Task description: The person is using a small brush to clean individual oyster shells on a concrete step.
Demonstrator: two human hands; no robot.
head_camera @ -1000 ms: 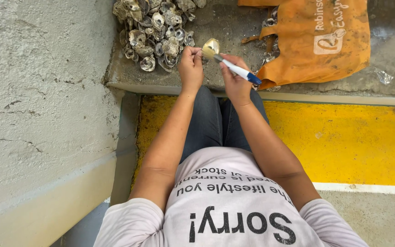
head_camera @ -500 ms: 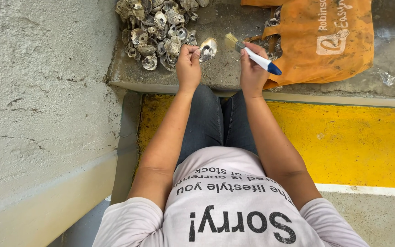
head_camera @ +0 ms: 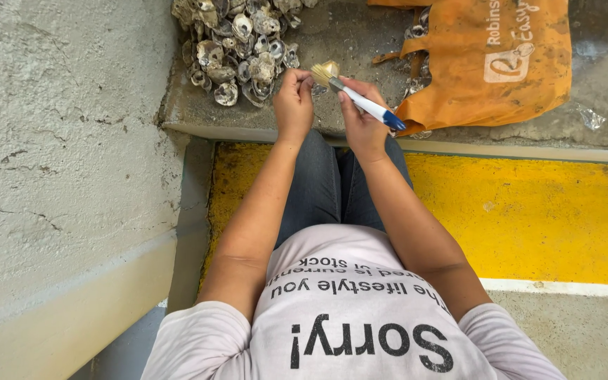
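My left hand point(head_camera: 294, 98) pinches a small grey oyster shell point(head_camera: 318, 89), mostly hidden behind the brush. My right hand point(head_camera: 362, 112) grips a paintbrush point(head_camera: 357, 96) with a white and blue handle. Its tan bristles lie against the shell between the two hands. Both hands are held over my knees, just in front of a heap of rough grey oyster shells point(head_camera: 237, 42) on the concrete ledge.
An orange cloth bag point(head_camera: 490, 60) lies on the ledge to the right, with a few shells at its mouth. A rough concrete wall point(head_camera: 58, 155) rises on the left. A yellow painted strip point(head_camera: 529, 218) runs below the ledge.
My right hand had swung the brush away to the right, then brought the bristles back onto the shell. My left hand has kept the shell in much the same place.
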